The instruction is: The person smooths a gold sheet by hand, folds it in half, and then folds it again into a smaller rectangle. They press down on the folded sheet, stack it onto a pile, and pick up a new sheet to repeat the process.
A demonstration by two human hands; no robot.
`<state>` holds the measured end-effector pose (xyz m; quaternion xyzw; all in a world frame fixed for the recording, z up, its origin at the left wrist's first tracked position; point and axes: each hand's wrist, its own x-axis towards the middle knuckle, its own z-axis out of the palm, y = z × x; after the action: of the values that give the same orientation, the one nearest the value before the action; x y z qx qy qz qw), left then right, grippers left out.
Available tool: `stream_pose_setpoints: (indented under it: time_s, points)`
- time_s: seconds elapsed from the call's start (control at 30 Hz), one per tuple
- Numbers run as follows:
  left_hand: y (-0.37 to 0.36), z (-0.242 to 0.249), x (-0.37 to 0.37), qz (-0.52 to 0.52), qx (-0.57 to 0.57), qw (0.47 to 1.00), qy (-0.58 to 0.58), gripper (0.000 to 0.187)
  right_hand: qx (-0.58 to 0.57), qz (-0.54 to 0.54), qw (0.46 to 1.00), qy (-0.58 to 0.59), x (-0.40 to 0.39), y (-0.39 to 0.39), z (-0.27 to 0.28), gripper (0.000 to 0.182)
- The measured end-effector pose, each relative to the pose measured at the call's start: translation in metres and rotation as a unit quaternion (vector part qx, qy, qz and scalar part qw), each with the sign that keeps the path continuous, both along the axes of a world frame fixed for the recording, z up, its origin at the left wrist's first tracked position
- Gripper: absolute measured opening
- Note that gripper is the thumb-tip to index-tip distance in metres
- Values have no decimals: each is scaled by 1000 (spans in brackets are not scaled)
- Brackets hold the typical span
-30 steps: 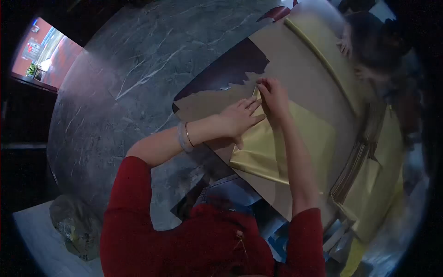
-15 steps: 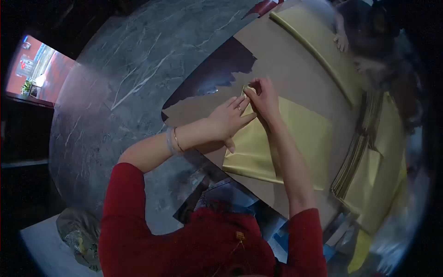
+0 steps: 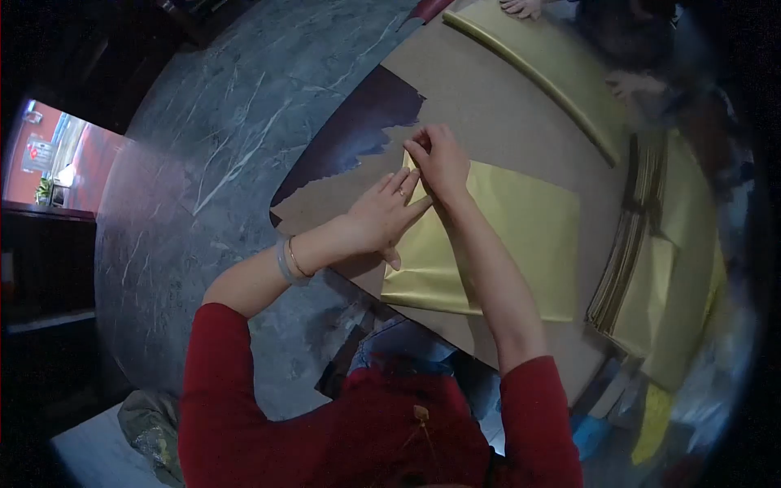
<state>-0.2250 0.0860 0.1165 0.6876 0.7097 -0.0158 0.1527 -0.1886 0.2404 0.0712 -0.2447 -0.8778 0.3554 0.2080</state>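
Note:
A gold paper sheet (image 3: pixel 521 236) lies on a brown cardboard sheet (image 3: pixel 488 114) spread over the table. My right hand (image 3: pixel 439 159) pinches the sheet's far left corner, fingers closed on the fold. My left hand (image 3: pixel 382 215) lies flat with fingers spread, pressing the sheet's left edge just below that corner. Bracelets circle my left wrist. Both sleeves are red.
The round dark marble table (image 3: pixel 220 163) extends left. A stack of gold sheets (image 3: pixel 651 252) sits at the right, and a long gold roll (image 3: pixel 545 65) lies at the far side. Another person's hand (image 3: pixel 521 6) rests at the top edge. A bag (image 3: pixel 150 435) lies on the floor.
The view has shifted, so hands and paper sit higher and further left in the frame. My hands keep the same hold on the corner of the gold sheet.

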Motion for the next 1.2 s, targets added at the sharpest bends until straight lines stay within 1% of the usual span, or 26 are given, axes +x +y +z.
stream_pose_setpoints:
  time_s: [0.1, 0.17, 0.2, 0.27, 0.3, 0.37, 0.4, 0.47, 0.57, 0.6, 0.63, 0.7, 0.77, 0.83, 0.93, 0.97, 1.03, 1.07, 1.13, 1.17, 1.2]
  points:
    - [0, -1, 0, -10, 23, 1000, 8, 116, -37, -23, 999, 1, -3, 1, -3, 17]
    - [0, -2, -1, -14, 20, 1000, 10, 117, 12, -27, 998, 55, -5, 3, -13, 16]
    - [-2, -2, -1, -20, 32, 999, 15, 117, -56, -25, 997, 44, -2, 4, -5, 18]
    - [-1, -4, -2, -14, 16, 1000, 10, 118, -159, -35, 979, 121, 0, 4, -7, 21]
    - [0, 0, -1, -6, 1, 1000, 5, 118, -161, -19, 981, 108, 6, 5, -11, 22]
    - [-1, -5, -2, -6, 5, 1000, -3, 118, -103, -9, 987, 125, 24, -9, -7, 20]
    - [0, -7, -3, -9, 1, 1000, 6, 117, -59, 19, 989, 132, 32, -14, -5, 17]
    - [-1, -12, -6, -14, 13, 1000, -17, 116, 23, 39, 993, 113, 43, -22, -4, 17]
    - [0, -4, -5, -20, -11, 1000, -1, 115, 19, 48, 988, 145, 45, -23, -15, 17]
    - [0, -4, -5, -14, -16, 1000, 4, 115, -6, 45, 990, 134, 49, -24, -7, 16]
    - [0, -6, -4, -14, -23, 1000, 10, 114, -6, 39, 990, 134, 49, -23, -10, 16]
    - [-1, -6, -4, -21, -20, 999, 16, 113, 17, 54, 988, 143, 48, -22, -12, 16]
    - [1, -4, -4, -17, -30, 999, 23, 110, 18, 52, 990, 127, 49, -21, -13, 16]
    - [1, -4, -4, -17, -27, 999, 14, 109, 41, 58, 985, 159, 49, -22, -13, 16]
    - [0, -4, -5, -13, -25, 1000, 3, 109, 54, 43, 989, 132, 49, -25, -14, 16]
    - [1, -4, -4, -6, -25, 1000, 2, 109, 38, 59, 990, 122, 52, -25, -14, 20]
    - [2, -2, -1, -13, -39, 999, 12, 111, 117, 68, 985, 111, 59, -26, -15, 27]
    - [1, -2, -1, -8, -35, 999, 17, 113, 136, 77, 983, 93, 65, -25, -17, 33]
    - [1, -5, -3, -12, -38, 999, 32, 118, 169, 39, 984, 48, 80, -27, -13, 37]
    - [0, -5, -3, -17, -38, 999, 31, 118, 190, 60, 980, -23, 89, -22, -16, 42]
    - [1, -4, -3, -10, -37, 999, 18, 119, 190, 56, 980, -25, 100, -17, -18, 42]
